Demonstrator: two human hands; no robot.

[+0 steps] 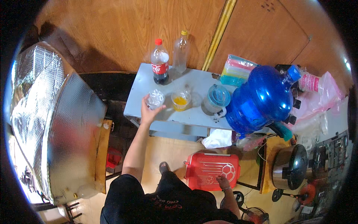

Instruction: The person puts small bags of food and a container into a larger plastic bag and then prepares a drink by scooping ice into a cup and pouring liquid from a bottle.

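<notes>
L hand [149,109] is stretched out over the grey surface [141,93], fingers [144,100] wrapped partway round a clear plastic cup [155,99] packed w/ ice, which stands on the surface near its front-left edge. Looks like the grasp stage: cup gripped but base seems down on the surface, can't be sure. Any lift would need a gentle squeeze, since thin plastic flexes and is prob. wet and slick from the ice.

R hand [223,183] is low, resting on the edge of a red plastic crate lid [212,171] w/ a white ball print, on the floor; fingers look loosely spread, not gripping.

Just beside the ice cup: a second clear cup [181,100] w/ orange-yellow liquid. Behind them, a dark soda bottle [160,62] w/ red cap, nearly empty, and a clear bottle [181,53] w/ yellow cap. To the right, a grey jug w/ teal lid [217,99], then a big glossy blue water jug [261,99] lying tilted. Crinkled foil sheet [48,119] at left.
</notes>
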